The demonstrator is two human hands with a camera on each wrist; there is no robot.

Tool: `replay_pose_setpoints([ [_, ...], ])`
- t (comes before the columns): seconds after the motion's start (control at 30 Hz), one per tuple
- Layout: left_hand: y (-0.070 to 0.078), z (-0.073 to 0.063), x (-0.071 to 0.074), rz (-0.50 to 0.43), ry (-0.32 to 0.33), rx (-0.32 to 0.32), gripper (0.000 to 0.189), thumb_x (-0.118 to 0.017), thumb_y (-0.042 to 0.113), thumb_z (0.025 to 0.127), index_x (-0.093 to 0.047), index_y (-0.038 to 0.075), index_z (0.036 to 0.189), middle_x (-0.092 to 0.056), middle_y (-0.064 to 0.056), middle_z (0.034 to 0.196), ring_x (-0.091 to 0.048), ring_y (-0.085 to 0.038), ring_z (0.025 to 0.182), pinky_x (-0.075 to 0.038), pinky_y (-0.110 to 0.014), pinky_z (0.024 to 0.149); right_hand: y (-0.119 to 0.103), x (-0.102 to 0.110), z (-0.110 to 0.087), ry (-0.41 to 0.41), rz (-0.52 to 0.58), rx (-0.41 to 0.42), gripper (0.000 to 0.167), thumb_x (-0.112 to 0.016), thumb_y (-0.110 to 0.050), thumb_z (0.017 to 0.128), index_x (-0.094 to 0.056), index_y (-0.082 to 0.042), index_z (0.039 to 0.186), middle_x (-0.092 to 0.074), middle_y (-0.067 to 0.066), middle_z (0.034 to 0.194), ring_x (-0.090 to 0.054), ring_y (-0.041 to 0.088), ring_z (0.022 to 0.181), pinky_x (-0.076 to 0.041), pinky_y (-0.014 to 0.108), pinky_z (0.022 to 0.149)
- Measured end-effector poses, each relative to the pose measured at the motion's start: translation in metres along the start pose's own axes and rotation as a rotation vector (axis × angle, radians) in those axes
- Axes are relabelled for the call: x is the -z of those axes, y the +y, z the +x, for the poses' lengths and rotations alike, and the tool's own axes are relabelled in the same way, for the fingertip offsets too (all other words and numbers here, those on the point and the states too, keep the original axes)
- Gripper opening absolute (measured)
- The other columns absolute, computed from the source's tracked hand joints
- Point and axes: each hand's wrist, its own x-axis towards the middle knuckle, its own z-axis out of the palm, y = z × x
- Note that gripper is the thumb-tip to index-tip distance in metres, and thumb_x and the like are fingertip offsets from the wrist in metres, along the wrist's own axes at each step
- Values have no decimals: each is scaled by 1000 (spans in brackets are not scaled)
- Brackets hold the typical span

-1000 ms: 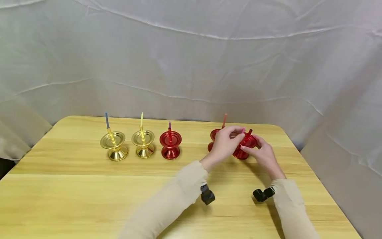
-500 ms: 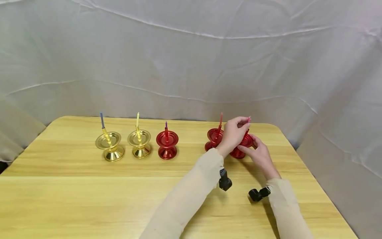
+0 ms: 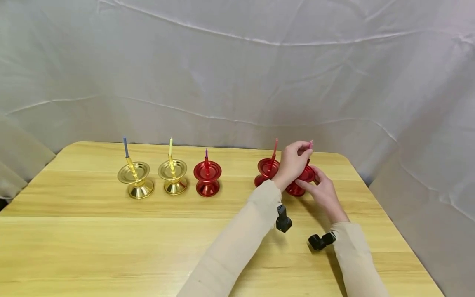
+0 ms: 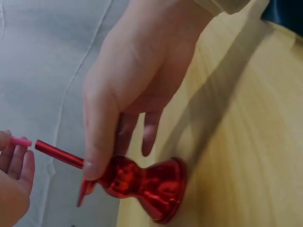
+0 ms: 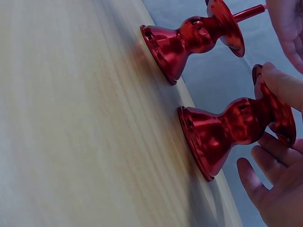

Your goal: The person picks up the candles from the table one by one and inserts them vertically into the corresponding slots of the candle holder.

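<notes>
My left hand (image 3: 293,163) pinches a short pink candle (image 3: 311,144) between thumb and fingertips, above the rightmost red candle holder (image 3: 306,175). In the left wrist view the pink candle (image 4: 21,141) lines up with the holder's thin red tube (image 4: 61,155), a small gap between their ends. My right hand (image 3: 324,192) grips this holder by its dish. The right wrist view shows the thumb (image 5: 283,87) on the dish and the other fingers around its far side, with the holder's flared base (image 5: 203,142) against the table.
Beside it stands a red holder (image 3: 268,167) with a coral candle (image 3: 275,146). Further left are a red holder (image 3: 208,171) with a purple candle (image 3: 206,153), and gold holders (image 3: 175,185) (image 3: 141,189) with yellow and blue candles. A grey curtain (image 3: 237,74) hangs behind the table (image 3: 111,247).
My left hand has moved right and up with the pink candle, from beside the holder's tube to above it. My right hand keeps its grip on the holder.
</notes>
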Motion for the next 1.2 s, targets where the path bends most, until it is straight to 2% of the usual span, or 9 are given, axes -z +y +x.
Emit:
replay_pose_setpoints([
  [0.13, 4, 4, 2, 23, -33, -24, 18, -63, 7, 94, -70, 1, 110, -68, -6, 96, -59, -6, 80, -49, -10, 69, -1, 0, -1, -4, -10, -7, 75, -72, -28, 89, -33, -1, 147, -45, 20, 143, -35, 31, 136, -29, 47, 111],
  [0.3, 5, 7, 5, 97, -89, -23, 18, -63, 8, 94, -70, 2, 109, -69, -6, 98, -60, -7, 81, -47, -9, 69, -2, 0, -3, -6, -7, 1, 74, -72, -27, 89, -34, -2, 147, -44, 19, 144, -35, 32, 137, -27, 48, 112],
  [0.43, 2, 7, 5, 134, -106, -23, 16, -63, 9, 94, -70, 3, 107, -69, -6, 97, -60, -7, 82, -46, -8, 69, -3, 1, -3, -4, -3, 1, 74, -72, -26, 89, -34, -1, 147, -43, 18, 145, -34, 31, 137, -27, 47, 112],
  [0.77, -2, 5, 4, 163, -116, -47, 16, -64, 8, 94, -71, 2, 107, -69, -7, 98, -61, -9, 84, -46, -9, 71, 1, 1, 0, 2, -3, -19, 79, -72, -27, 89, -29, 1, 149, -39, 19, 147, -31, 32, 138, -27, 45, 112],
  [0.93, -6, 4, 5, 183, -130, -38, 16, -65, 10, 93, -71, 3, 106, -70, -6, 99, -61, -9, 87, -46, -9, 74, 2, 0, 0, -1, -8, -26, 82, -72, -29, 89, -27, 1, 150, -37, 19, 149, -30, 32, 139, -26, 45, 113],
  [1.2, -13, 1, 5, 176, -172, -30, 19, -66, 7, 92, -69, 2, 110, -70, -8, 102, -63, -11, 91, -47, -10, 77, 3, 0, -1, 5, 11, -29, 80, -72, -26, 89, -27, 2, 149, -39, 22, 146, -35, 33, 135, -30, 46, 111],
])
